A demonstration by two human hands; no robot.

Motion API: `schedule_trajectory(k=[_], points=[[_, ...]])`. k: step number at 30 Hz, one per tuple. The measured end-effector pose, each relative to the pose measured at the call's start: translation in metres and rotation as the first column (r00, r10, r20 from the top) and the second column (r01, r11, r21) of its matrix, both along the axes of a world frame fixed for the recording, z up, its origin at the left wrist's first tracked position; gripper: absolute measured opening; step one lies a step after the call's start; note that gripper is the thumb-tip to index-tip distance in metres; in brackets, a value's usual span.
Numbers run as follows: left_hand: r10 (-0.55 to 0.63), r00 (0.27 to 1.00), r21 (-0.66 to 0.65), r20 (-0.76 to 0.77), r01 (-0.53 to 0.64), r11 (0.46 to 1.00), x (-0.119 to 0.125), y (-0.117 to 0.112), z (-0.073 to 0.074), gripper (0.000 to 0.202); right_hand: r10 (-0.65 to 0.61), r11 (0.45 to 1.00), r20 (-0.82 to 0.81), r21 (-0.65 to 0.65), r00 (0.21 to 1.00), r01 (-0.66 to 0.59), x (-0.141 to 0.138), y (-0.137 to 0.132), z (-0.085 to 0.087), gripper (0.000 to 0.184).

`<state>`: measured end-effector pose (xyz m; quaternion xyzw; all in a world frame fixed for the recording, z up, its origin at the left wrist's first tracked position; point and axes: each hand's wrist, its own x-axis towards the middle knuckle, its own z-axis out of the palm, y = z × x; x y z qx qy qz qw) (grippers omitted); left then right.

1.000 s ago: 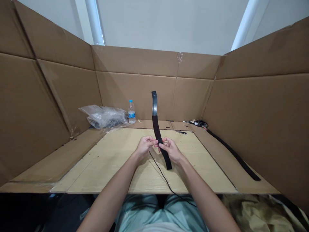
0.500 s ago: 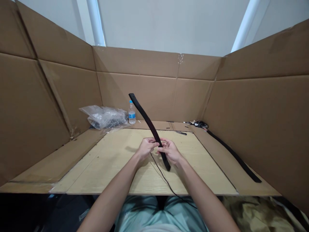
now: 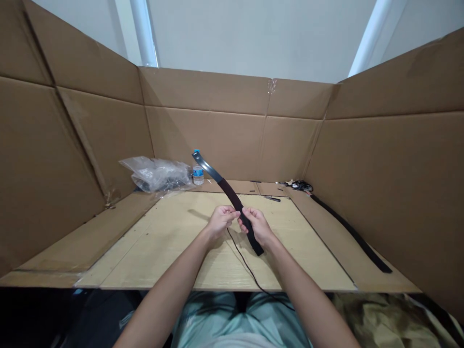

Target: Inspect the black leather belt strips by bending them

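Observation:
Above the middle of the board tilts a long, curved black strip, its upper end glossy and its middle dull, dark reddish-brown. My right hand is closed round its lower half, thumb on the face turned to me. My left hand is closed in a pinch at the strip's left edge, beside the right fingertips. A thin black cable hangs from under my left hand and runs over the board's front edge to my lap. Where the cable's upper end goes is hidden by the fingers.
A similar black strip lies along the right side, with a tangle of cables at its far end. At the back are a water bottle, a clear plastic bag and a small dark tool. Cardboard walls enclose three sides.
The strip has turned about its length, so its glossy upper face now shows, and it leans lower to the left. My right fingers have wrapped further round it.

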<state>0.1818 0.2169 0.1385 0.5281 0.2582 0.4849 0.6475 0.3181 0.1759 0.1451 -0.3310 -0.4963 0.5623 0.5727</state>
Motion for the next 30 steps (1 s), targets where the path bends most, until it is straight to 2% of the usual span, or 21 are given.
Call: schedule_trajectory(k=[6, 12, 16, 20, 25, 30], points=[[0.065, 0.998, 0.005, 0.021, -0.065, 0.998, 0.003, -0.008, 0.012, 0.048, -0.049, 0.999, 0.068, -0.011, 0.996, 0.05, -0.002, -0.001, 0.004, 0.049], [0.127, 0.989, 0.011, 0.074, -0.128, 0.992, 0.007, -0.009, 0.011, 0.051, -0.099, 0.994, 0.086, -0.032, 0.991, 0.102, -0.007, -0.001, 0.012, 0.053], [0.126, 0.99, -0.006, 0.066, -0.126, 0.992, 0.004, -0.006, 0.011, 0.053, -0.033, 0.998, -0.006, -0.058, 0.999, 0.032, -0.005, 0.0, 0.01, 0.05], [0.15, 0.986, -0.019, 0.071, -0.149, 0.989, -0.001, -0.003, 0.01, 0.055, 0.027, 0.999, -0.079, -0.026, 0.996, -0.029, 0.0, 0.0, 0.006, 0.045], [0.086, 0.995, -0.021, 0.041, -0.085, 0.996, -0.005, -0.001, 0.01, 0.052, -0.022, 0.999, -0.009, -0.049, 1.0, 0.022, 0.001, 0.001, 0.003, 0.047], [-0.011, 1.0, -0.016, 0.009, 0.011, 1.0, -0.007, -0.002, 0.011, 0.05, -0.001, 0.998, 0.059, -0.061, 0.998, 0.005, 0.004, 0.001, 0.001, 0.042]])
